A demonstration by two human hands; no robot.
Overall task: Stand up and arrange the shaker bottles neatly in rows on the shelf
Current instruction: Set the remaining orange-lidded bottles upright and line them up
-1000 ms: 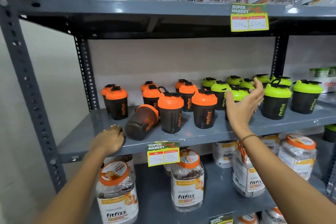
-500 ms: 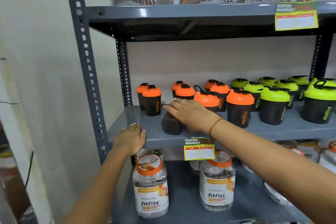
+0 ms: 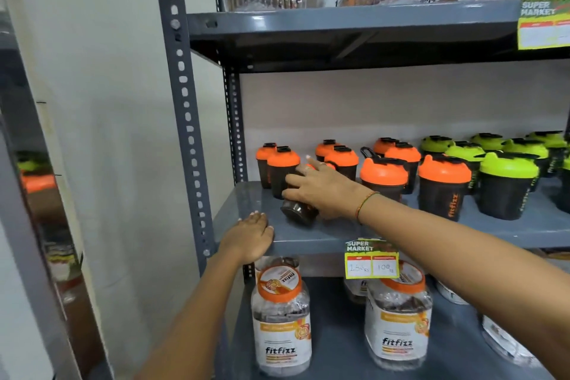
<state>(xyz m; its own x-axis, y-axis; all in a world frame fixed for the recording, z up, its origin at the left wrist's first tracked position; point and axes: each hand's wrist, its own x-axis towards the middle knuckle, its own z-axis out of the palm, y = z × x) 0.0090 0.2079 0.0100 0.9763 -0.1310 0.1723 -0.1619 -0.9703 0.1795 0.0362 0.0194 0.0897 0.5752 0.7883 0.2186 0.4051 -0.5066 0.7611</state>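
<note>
Head camera: I see my right hand [image 3: 320,191] reaching across the grey shelf [image 3: 308,234], fingers wrapped over a tipped shaker bottle [image 3: 298,212] that lies on its side near the shelf's left end. Its dark base points toward me and its orange cap is mostly hidden behind my fingers, so I count this hand as closed on the bottle. A thin thread bracelet [image 3: 365,203] sits on that wrist.

My left hand [image 3: 251,239] rests flat on the front edge of the shelf, palm down, fingers together, gripping nothing.

Behind the tipped bottle, the orange-capped bottles [image 3: 384,179] stand upright in short rows running back toward the wall; the nearest pair at the left is just beside my right fingertips. To their right stand the green-capped bottles [image 3: 507,185], also upright, running off the right edge of the view.

A yellow price tag [image 3: 371,261] hangs from the shelf's front edge under my right forearm. On the shelf below, large clear jars [image 3: 282,324] with orange lids and white labels stand upright. More jars sit on the shelf above.
</note>
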